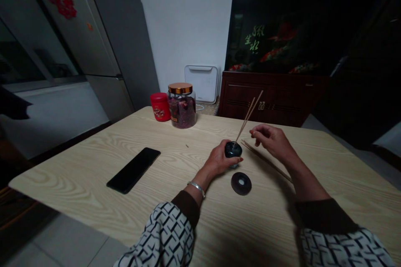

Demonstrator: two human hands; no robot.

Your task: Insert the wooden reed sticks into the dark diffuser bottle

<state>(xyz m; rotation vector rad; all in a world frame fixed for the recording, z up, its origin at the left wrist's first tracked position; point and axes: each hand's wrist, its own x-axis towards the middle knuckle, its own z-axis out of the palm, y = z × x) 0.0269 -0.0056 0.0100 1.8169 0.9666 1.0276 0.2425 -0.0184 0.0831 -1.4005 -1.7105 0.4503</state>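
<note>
My left hand point(217, 162) grips a small dark-glazed jar point(233, 149) from the side, fingers around its lower body. A few thin wooden sticks point(249, 115) stand tilted out of its top, leaning to the right. My right hand point(271, 139) hovers just right of them, fingers loosely curled, with nothing visible in them. Beneath it, more thin sticks point(266, 162) lie in a slanting bundle on the light wood-grain table point(175, 204). A dark round disc point(241, 183) with a central hole rests close to both hands.
A black smartphone point(133, 170) lies face down or dark at left. A red tin point(160, 107) and a copper-lidded glass jar point(182, 106) of dried petals stand at the far edge. Behind are a white appliance point(202, 83), a wooden cabinet point(272, 98) and a fish tank point(275, 29).
</note>
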